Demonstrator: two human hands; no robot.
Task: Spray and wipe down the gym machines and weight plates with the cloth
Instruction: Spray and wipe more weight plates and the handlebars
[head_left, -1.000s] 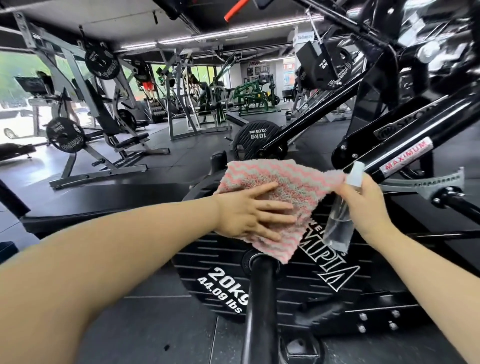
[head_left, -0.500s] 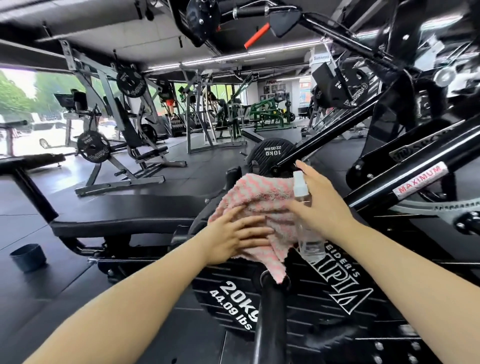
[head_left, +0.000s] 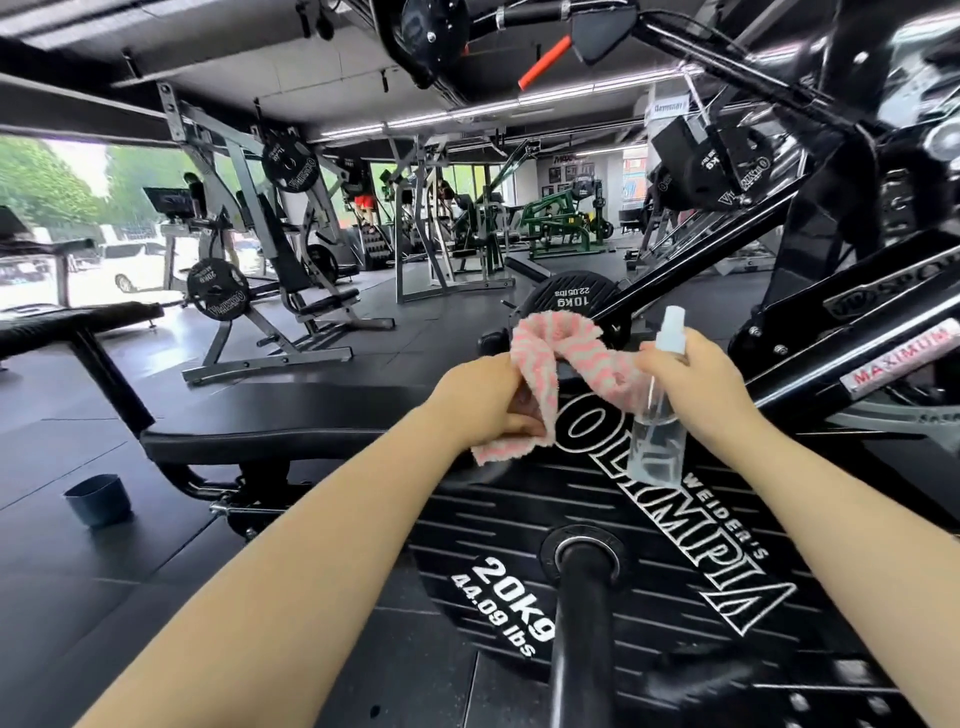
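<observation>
Standing at lower left of the frame, a small dark cup (head_left: 97, 500) sits on the gym floor beside a black padded bench (head_left: 270, 415). At centre, the left hand (head_left: 480, 400) grips one end of a pink-and-grey striped cloth (head_left: 558, 358), fingers curled round the fabric above the 20kg Olympia weight plate (head_left: 597, 525). Just right, the right hand (head_left: 698, 387) pinches the cloth's other end while wrapped round a clear spray bottle (head_left: 655, 426), held upright before the black machine arm (head_left: 852, 332) marked "MAXIMUM".
</observation>
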